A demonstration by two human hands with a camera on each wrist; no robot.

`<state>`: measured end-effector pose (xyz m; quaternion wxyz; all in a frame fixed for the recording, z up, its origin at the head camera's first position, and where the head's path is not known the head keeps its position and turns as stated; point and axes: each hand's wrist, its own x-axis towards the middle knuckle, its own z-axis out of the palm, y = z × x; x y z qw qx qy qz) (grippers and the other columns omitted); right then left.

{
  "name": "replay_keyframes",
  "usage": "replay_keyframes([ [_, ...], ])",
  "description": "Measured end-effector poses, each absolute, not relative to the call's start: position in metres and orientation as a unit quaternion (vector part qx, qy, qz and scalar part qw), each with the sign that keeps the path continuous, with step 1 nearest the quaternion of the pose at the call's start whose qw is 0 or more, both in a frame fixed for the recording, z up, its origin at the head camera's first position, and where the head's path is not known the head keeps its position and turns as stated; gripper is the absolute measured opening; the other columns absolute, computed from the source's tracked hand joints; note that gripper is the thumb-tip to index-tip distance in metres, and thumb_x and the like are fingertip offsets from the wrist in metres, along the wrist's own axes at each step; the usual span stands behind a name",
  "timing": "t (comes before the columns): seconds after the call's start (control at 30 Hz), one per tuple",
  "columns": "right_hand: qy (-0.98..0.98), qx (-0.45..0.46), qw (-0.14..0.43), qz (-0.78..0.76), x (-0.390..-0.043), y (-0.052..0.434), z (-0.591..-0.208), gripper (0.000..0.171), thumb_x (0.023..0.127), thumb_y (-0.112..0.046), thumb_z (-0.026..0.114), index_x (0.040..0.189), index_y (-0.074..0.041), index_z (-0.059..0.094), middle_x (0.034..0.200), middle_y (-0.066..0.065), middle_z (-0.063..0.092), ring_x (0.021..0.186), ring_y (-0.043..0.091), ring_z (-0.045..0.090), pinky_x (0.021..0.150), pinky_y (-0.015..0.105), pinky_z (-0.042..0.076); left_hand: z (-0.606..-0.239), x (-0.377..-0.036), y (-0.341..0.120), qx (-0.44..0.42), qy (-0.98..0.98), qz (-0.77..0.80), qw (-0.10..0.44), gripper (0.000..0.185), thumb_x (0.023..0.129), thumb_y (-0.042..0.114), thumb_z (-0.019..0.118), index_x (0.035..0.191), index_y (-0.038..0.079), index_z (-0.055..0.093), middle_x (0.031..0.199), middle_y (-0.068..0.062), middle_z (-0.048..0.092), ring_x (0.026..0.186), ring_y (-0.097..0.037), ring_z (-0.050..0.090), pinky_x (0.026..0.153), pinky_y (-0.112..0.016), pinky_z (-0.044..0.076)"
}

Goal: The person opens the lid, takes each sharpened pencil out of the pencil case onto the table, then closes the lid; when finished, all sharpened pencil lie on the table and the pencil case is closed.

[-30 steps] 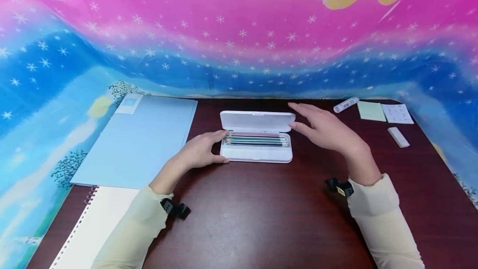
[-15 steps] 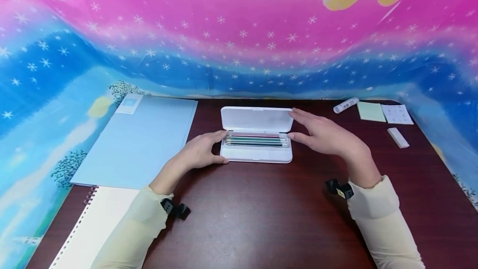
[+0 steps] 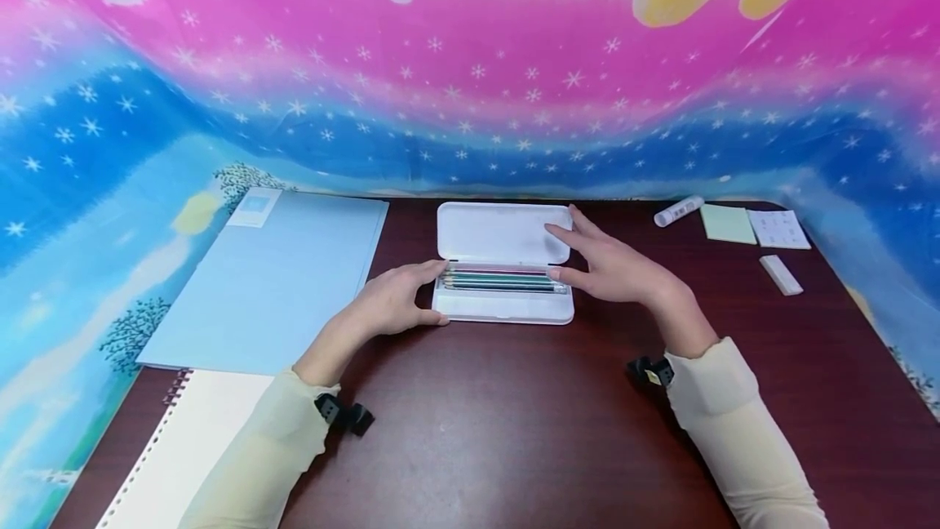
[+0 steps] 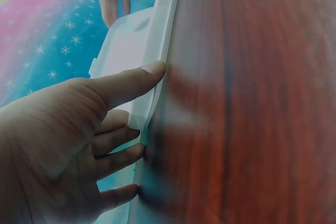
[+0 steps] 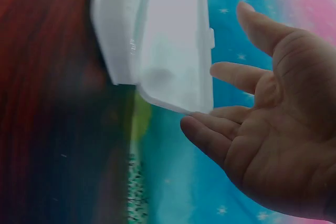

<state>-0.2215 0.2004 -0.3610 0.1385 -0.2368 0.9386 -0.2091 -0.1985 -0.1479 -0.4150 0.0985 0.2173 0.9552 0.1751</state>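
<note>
white hinged plastic pencil case sits mid-tabletop, lid standing up at the far side, a row of slim pencils in the tray.

left hand braces the case's left end: thumb on the near corner, fingers against the far corner. left wrist view shows the fingers fairly straight and pressed to the white edge, not wrapped round it. grip there is a loose brace, holds nothing.

right hand is at the right end of the lid, fingers extended, fingertips on or just at the lid's face, thumb near the pencil tips. right wrist view shows a wide open palm beside the lid; cannot tell if there's real contact.

handling judgement: thin moulded shell, light, stiff, smooth, so it will likely slide on the dark red-brown wooden tabletop unless held by the ends. hinge is the weak spot. take the lid by its free long edge or corner; pencils are loose and will roll if tipped.

off to the side: light blue folder, spiral notebook.
</note>
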Motion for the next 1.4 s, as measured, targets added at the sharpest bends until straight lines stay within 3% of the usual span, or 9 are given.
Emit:
replay_keyframes([
  [0.47,0.937,-0.225,0.163,-0.212,-0.222,0.195,-0.376,0.085,0.098,-0.052,0.061,0.164,-0.017,0.020,0.171,0.018,-0.011,0.157,0.042,0.014,0.119,0.058,0.033,-0.417,-0.194,-0.147,0.213,0.955,0.179,0.098,0.091,0.083,0.049,0.080,0.158,0.018,0.038,0.159,-0.005,0.046,0.144,-0.029,0.047,0.114,-0.052,0.042],
  [0.83,0.933,-0.222,0.202,-0.200,-0.222,0.194,-0.380,0.087,0.097,-0.055,0.060,0.163,-0.012,0.023,0.170,0.022,-0.005,0.157,0.043,0.011,0.121,0.060,0.026,-0.416,-0.195,-0.148,0.213,0.955,0.184,0.094,0.091,0.084,0.049,0.080,0.158,0.016,0.039,0.159,-0.006,0.046,0.144,-0.029,0.047,0.114,-0.051,0.041],
  [1.07,0.942,-0.205,0.211,-0.162,-0.224,0.193,-0.385,0.091,0.094,-0.060,0.062,0.161,-0.008,0.028,0.170,0.022,0.011,0.157,0.043,0.009,0.124,0.062,0.017,-0.415,-0.197,-0.147,0.213,0.956,0.181,0.093,0.091,0.083,0.048,0.081,0.158,0.017,0.039,0.159,-0.005,0.046,0.143,-0.029,0.049,0.113,-0.052,0.043],
  [1.4,0.940,-0.203,0.220,-0.161,-0.224,0.195,-0.382,0.094,0.092,-0.064,0.061,0.163,-0.015,0.024,0.170,0.021,0.010,0.157,0.043,0.008,0.123,0.064,0.016,-0.414,-0.197,-0.147,0.205,0.957,0.182,0.100,0.090,0.083,0.048,0.081,0.158,0.018,0.039,0.160,-0.004,0.045,0.143,-0.029,0.048,0.112,-0.052,0.043],
])
